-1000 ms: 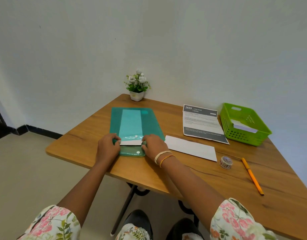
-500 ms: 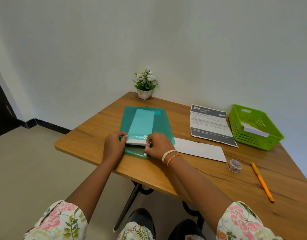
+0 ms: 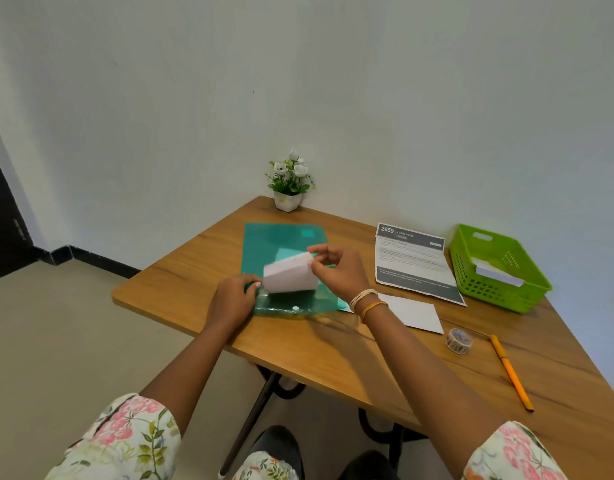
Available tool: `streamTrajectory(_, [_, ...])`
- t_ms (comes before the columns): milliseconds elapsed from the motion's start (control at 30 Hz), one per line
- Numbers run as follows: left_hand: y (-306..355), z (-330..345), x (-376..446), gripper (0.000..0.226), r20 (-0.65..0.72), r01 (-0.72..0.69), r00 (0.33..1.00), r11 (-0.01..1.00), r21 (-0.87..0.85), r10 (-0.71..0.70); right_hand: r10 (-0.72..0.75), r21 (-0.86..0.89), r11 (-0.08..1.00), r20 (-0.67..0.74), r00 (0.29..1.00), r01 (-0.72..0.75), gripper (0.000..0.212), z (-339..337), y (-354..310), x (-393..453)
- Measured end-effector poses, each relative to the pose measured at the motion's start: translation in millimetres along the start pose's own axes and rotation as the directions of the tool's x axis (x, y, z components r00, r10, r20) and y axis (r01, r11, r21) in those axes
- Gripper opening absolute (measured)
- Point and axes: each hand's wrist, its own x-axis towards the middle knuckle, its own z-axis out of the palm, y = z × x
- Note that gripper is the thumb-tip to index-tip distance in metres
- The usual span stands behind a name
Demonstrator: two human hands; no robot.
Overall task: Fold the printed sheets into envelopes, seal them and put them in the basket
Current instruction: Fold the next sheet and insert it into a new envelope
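Right now, right hand (image 3: pixel 340 270) pinching the far edge of a blurred white folded sheet (image 3: pixel 290 278), lifted above the green folder (image 3: pixel 281 244) on the desk (image 3: pixel 319 344). Left hand (image 3: pixel 233 301) curled, pressing the folder's near flap. Farther right: printed sheet (image 3: pixel 414 261), white envelope (image 3: pixel 414 313), green basket (image 3: pixel 499 268) holding paper.

White paper (image 3: pixel 291 277): motion-blurred; no print readable; its near edge is behind the left hand's fingertips (image 3: pixel 253 285).
Green folder (image 3: pixel 281 240): middle hidden behind the right hand's fingers (image 3: pixel 328 252).
Printed sheet (image 3: pixel 414 263): body text too small.
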Motion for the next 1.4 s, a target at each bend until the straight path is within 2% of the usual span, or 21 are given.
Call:
streamTrajectory(67, [-0.2,0.1,0.1,0.022,0.007,-0.009,1.0,1.0,0.006,0.009,0.004,-0.187,0.982,0.199,0.98,0.034,0.027,-2.7,0.4,-1.9])
streamTrajectory(133, [-0.5,0.5,1.0,0.022,0.005,0.005,1.0,1.0,0.01,-0.005,0.068,-0.333,0.941,0.357,0.932,0.059,0.033,-0.8,1.9,-9.4])
streamTrajectory(233, [-0.3,1.4,1.3,0.022,0.007,0.014,1.0,1.0,0.016,-0.014,0.146,-0.425,0.904,0.426,0.893,0.056,0.029,3.0,6.6,-21.9])
streamTrajectory(467, [-0.4,0.2,0.9,0.021,0.019,0.019,1.0,0.999,-0.046,-0.018,0.098,-0.506,0.86,0.299,0.949,0.07,0.017,10.8,23.0,-24.7])
streamTrajectory(600, [-5.8,-4.1,0.2,0.041,0.173,0.061,0.984,0.985,-0.164,-0.032,0.08,-0.495,0.868,0.223,0.972,0.042,0.015,11.6,27.5,-24.8])
streamTrajectory(733, [-3.9,-6.6,0.7,0.043,0.265,-0.001,0.964,0.998,-0.059,0.016,0.065,-0.488,0.872,0.193,0.979,0.038,0.012,11.7,30.7,-25.7])
streamTrajectory(967, [-8.8,-1.0,4.3,0.021,0.226,-0.001,0.974,1.0,-0.004,0.002,0.076,-0.497,0.867,0.215,0.974,0.042,0.009,12.8,35.7,-30.8])
streamTrajectory(1133, [-8.8,1.2,4.8,0.013,0.125,0.024,0.992,0.99,-0.137,-0.007,0.085,-0.518,0.853,0.241,0.967,0.055,0.01,14.8,36.1,-32.9])
streamTrajectory(1200, [-8.8,0.9,4.8,0.012,0.084,0.03,0.996,0.981,-0.191,-0.014,0.03,-0.52,0.85,0.209,0.977,0.085,0.01,15.7,36.2,-35.8])
streamTrajectory(1300, [-8.4,0.5,5.1,0.013,0.047,0.035,0.999,0.978,-0.204,-0.026,-0.125,-0.614,0.768,0.131,0.983,0.18,0.014,18.9,34.6,-39.3])
streamTrajectory(1400, [-7.7,0.5,5.6,0.016,0.028,0.042,0.999,0.979,-0.198,-0.037,-0.212,-0.656,0.702,0.18,0.961,0.278,0.018,22.7,29.2,-39.3])
